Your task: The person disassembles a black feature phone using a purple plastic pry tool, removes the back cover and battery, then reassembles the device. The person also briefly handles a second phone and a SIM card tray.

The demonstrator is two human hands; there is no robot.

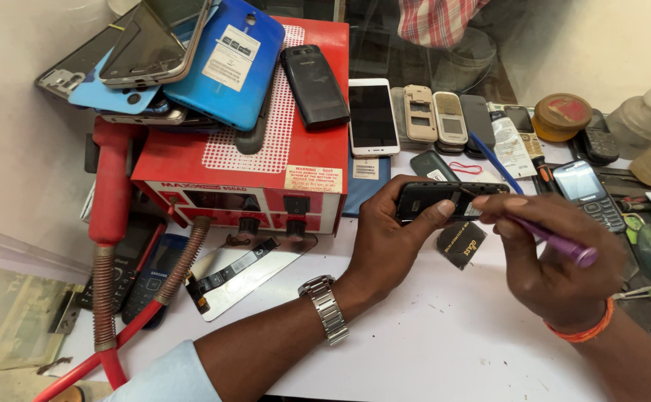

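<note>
A white worktop filled the frame under soft daylight, a pale plastered wall ran along its left edge, another pale wall stood beyond its far right corner, cluttered from edge to edge.

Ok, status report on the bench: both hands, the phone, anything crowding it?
Left hand grips the black phone body off the table. Right hand holds a purple tool, tip at the phone. Small black battery lies just beneath; red machine stands close by.
</note>
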